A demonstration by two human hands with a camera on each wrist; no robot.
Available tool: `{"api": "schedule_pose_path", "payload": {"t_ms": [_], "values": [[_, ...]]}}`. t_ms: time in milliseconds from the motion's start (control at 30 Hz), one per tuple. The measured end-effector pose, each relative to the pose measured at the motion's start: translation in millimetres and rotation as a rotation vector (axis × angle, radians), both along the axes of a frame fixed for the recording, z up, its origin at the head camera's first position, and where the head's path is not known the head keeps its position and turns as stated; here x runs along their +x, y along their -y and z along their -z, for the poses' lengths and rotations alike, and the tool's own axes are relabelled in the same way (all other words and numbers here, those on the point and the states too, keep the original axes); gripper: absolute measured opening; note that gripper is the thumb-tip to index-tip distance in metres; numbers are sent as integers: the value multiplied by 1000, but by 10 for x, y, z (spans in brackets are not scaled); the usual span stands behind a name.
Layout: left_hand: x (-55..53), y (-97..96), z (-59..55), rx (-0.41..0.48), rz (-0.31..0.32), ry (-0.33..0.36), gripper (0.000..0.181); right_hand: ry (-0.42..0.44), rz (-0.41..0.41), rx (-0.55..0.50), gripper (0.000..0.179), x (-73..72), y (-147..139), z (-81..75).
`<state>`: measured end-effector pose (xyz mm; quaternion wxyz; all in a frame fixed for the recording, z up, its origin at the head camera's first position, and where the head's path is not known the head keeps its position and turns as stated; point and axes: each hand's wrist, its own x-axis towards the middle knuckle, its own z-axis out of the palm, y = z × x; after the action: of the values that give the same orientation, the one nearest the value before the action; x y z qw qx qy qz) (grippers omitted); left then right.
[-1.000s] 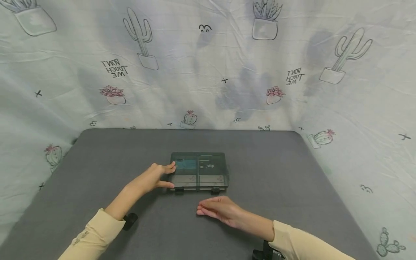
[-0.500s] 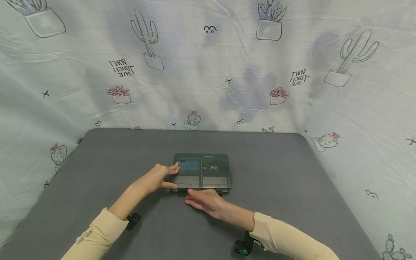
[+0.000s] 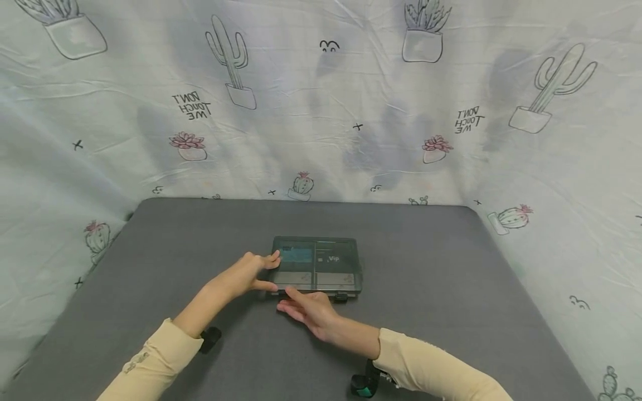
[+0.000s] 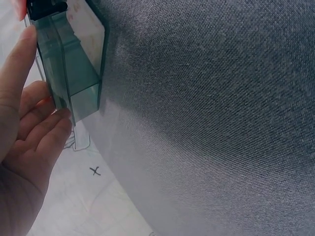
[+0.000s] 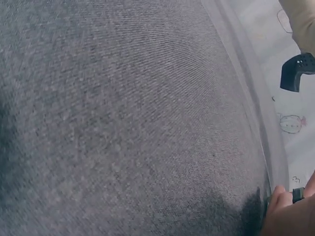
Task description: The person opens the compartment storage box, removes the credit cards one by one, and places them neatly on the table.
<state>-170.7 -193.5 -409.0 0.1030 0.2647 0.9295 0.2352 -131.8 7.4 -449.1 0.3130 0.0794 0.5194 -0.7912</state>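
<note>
A flat, see-through dark green plastic case [image 3: 338, 267] lies closed on the grey table. Pale and blue pieces show through its divided lid, beside a "Vip" mark. My left hand [image 3: 241, 277] holds the case's left side, fingers on the lid and side, thumb at the front corner. In the left wrist view, the left hand [image 4: 29, 128] curls along the clear wall below a black latch [image 4: 49, 9]. At the front edge, my right hand [image 3: 313, 313] puts its thumb by the left latch, its other fingers extended below. The right wrist view shows that hand [image 5: 290, 216] only partly.
The grey cloth-covered table [image 3: 426, 289] spreads around the case. A white curtain [image 3: 321, 100] with cactus prints hangs behind it and along both sides. Black wrist mounts [image 3: 365, 384] sit under both cuffs. A second black latch [image 3: 340, 297] is at the case's front right.
My right hand has moved left and up to the case's front edge, its thumb now at the left latch. My left hand keeps its hold, and the view has shifted slightly.
</note>
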Motion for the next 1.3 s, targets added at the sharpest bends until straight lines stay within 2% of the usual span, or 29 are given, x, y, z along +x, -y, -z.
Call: {"api": "schedule_pose_path", "payload": {"t_ms": [267,500,667,767,867,1033,1300], "values": [[-8,-17,-42,-65,-1,7,71,5,18,3,34,36,84,-55],[-41,-47,-76,-109,9,5,70,-7,7,46,45,74,85,-20],[-62,-55,-97,-120,24,-3,67,-11,-38,67,34,36,26,-62],[-65,-51,-95,-130,35,-1,70,0,-54,84,38,25,-3,-74],[-67,-60,-96,-139,58,-22,75,-5,-53,108,41,23,-37,-63],[-57,-63,-94,-152,71,-37,77,-40,-52,131,34,36,-117,-32],[-36,-62,-78,-130,71,-51,76,-50,-37,83,31,42,-323,12]]}}
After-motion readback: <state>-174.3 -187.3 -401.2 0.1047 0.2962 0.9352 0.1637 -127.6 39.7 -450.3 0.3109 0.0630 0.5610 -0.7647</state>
